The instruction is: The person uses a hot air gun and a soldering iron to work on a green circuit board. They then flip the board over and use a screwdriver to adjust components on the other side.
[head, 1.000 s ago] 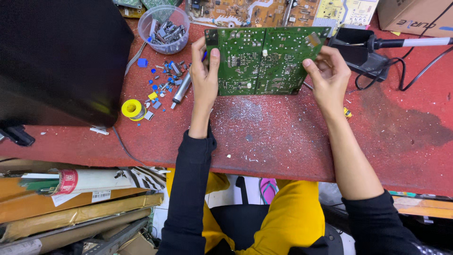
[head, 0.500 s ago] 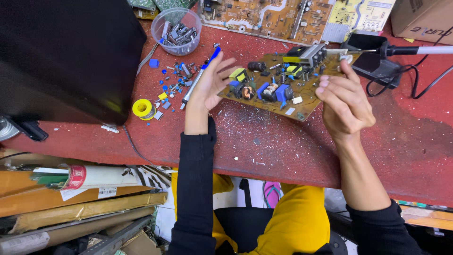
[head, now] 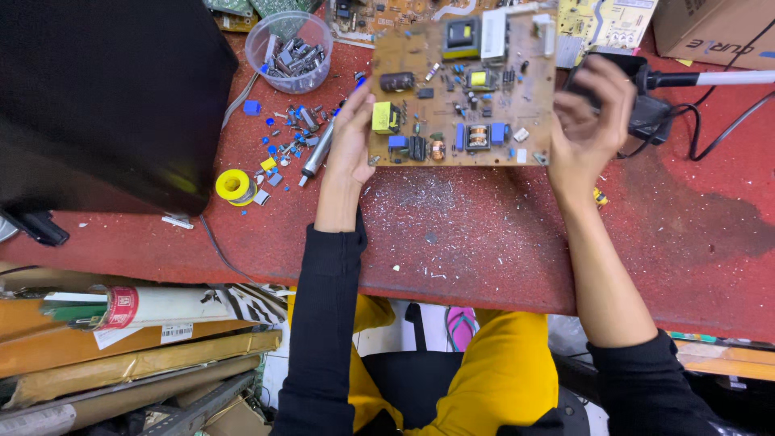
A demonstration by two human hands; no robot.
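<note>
Board flipped: the brown circuit board (head: 462,89) now shows its component side to me, where a second ago I had the green solder side up. It's flat-ish above the red workbench (head: 484,234), square to the camera, no longer tilted as in the mid-flip frame.

My left hand (head: 352,137) grips the board's left edge, fingers wrapped behind, thumb by the yellow block part. My right hand (head: 588,121) pinches the right edge, fingers curled over it. Both clamped on the board; neither is free.

Judging from that, the turn is done and the parts are readable: transformers, capacitors, blue bits.

Around it: soldering iron (head: 702,78) on its black stand just right of my right hand, loose components (head: 282,145) scattered left, plastic cup (head: 295,48) of pulled parts, yellow solder spool (head: 234,185), more boards behind.
</note>
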